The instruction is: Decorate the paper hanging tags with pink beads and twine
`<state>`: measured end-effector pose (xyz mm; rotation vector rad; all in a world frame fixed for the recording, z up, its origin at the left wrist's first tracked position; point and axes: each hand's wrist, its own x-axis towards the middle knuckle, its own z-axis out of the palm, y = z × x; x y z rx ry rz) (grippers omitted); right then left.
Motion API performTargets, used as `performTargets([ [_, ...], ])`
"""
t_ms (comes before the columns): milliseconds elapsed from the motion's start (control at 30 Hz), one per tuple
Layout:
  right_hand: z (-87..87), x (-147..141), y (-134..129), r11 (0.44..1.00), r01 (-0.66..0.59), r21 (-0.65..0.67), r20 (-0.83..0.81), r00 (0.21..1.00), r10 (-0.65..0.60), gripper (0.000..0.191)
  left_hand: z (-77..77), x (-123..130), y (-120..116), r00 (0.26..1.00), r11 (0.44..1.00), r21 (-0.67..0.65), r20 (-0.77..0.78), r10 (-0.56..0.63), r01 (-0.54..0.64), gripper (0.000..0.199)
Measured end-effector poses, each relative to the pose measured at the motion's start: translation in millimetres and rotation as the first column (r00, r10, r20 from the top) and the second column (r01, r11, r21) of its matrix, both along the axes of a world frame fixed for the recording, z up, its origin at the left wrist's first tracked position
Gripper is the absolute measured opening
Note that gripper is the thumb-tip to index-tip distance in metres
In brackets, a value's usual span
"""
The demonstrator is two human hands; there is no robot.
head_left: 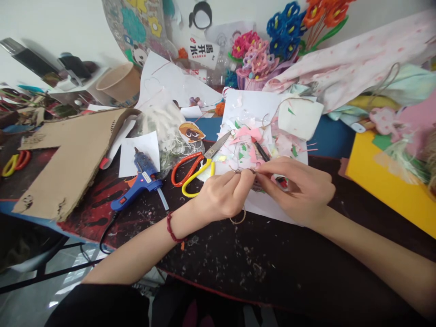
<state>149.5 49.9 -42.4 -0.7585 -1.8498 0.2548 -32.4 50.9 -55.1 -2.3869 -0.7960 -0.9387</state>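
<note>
Over the white paper near the table's middle, my left hand (225, 193) and my right hand (299, 188) meet at their fingertips. Both are closed in a pinch on a thin brown twine (238, 221), whose loop hangs below my left hand. Fingers hide most of what is between them. Scissors (200, 168) with red and yellow handles lie just left of my left hand, blades on the paper. Pink and green paper scraps (247, 141) lie beyond the hands, with a dark pen (261, 151) beside my right fingers. A red bracelet is on my left wrist.
A blue glue gun (141, 181) lies on white paper at the left, beside cut cardboard (75, 159). Yellow sheet (391, 177) lies at the right. Bagged white cord (166, 131), a paper cup (119, 81) and pipe-cleaner flowers (255, 59) stand or lie farther back. The table's edge is near my body.
</note>
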Motion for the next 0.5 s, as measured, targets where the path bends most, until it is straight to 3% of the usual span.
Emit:
performTargets([
  [200, -1.9, 0.5, 2.6, 0.998, 0.038, -0.055, -0.004, 0.999, -0.038, 0.018, 5.8, 2.7, 2.3, 0.997, 0.997, 0.000, -0.006, 0.077, -0.077, 0.013],
  [500, -5.8, 2.2, 5.4, 0.994, 0.049, -0.102, -0.050, 0.997, -0.054, 0.017, 3.0, 1.2, -0.4, 0.999, 0.996, 0.068, 0.015, 0.052, -0.053, 0.002],
])
